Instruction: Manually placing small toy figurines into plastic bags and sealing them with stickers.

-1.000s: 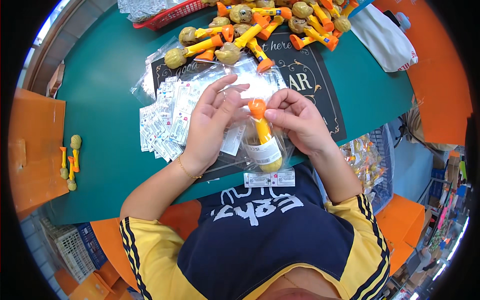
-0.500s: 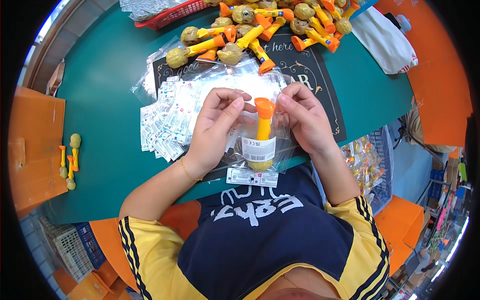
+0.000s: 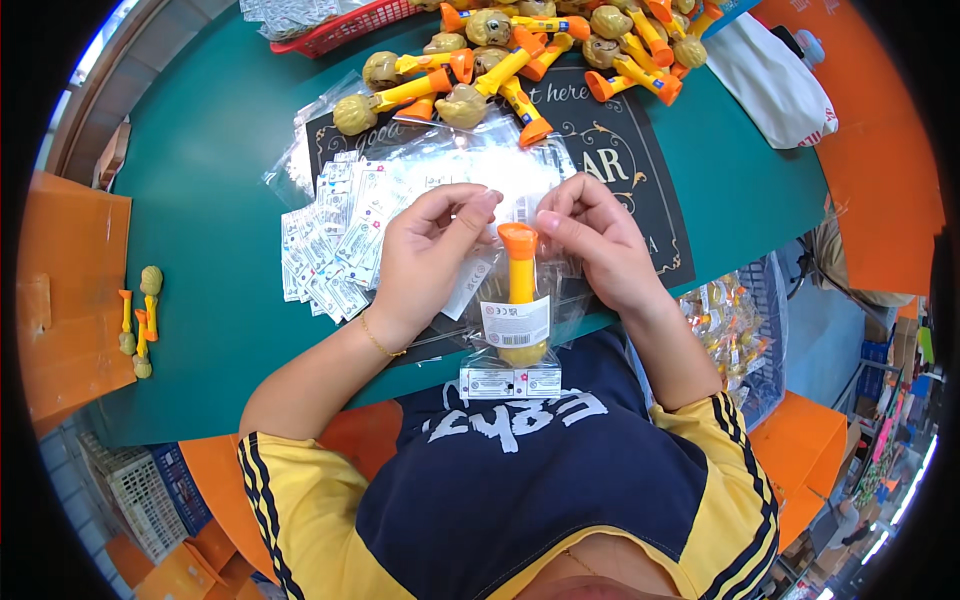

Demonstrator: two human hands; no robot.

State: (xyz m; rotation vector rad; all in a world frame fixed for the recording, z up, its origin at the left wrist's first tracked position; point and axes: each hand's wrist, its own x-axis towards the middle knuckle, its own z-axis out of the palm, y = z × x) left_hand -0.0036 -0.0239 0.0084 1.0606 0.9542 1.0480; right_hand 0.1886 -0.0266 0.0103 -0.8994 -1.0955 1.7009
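Between my hands, at the table's near edge, hangs a clear plastic bag [image 3: 546,335] with a yellow toy [image 3: 521,280] inside. The toy stands with its orange flared end up and its round tan end down. A white label [image 3: 517,323] wraps the lower part, and a printed strip [image 3: 511,382] lies at the bag's bottom. My left hand [image 3: 425,250] pinches the bag's upper left edge, thumb against forefinger. On the other side my right hand [image 3: 605,245] pinches the upper right edge. The thin film at the fingertips is hard to see.
Several similar toys [image 3: 462,105] are heaped at the back, beside a red basket [image 3: 340,35]. Printed leaflets [image 3: 335,240] and clear bags lie on a black mat [image 3: 660,225]. A few toys [image 3: 150,282] lie far left. A crate [image 3: 765,340] of bagged toys stands right.
The bagged toy has moved down toward me, and its bottom strip now lies lower against my shirt. Both hands stay near the bag's top, the right one slightly further left.
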